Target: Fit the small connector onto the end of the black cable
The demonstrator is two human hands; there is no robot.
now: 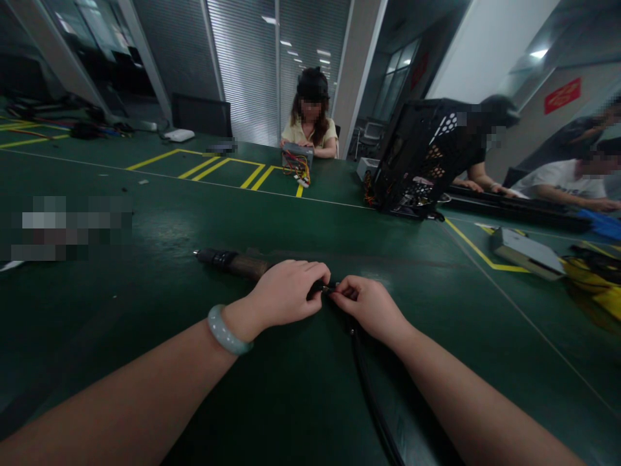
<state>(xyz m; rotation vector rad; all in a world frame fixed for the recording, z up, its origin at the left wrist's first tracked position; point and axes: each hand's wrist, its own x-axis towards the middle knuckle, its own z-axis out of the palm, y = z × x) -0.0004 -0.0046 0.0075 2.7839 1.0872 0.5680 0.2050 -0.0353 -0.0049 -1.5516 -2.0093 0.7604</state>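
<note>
Here, a wide green worktop (145, 213) with yellow lines fills an office; other people sit at its far side. On it a dark tool (233, 261) lies with its long axis left to right. Your left hand (286, 294) closes over its right end; your right hand (371, 307) pinches the black cable (369, 388) just beside.

Black mesh case (417, 155); grey box (526, 252) beside.

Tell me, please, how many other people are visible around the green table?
3: one person at the far end facing us, one person half hidden behind the black case, and one person at the right edge. More may be hidden.
</note>
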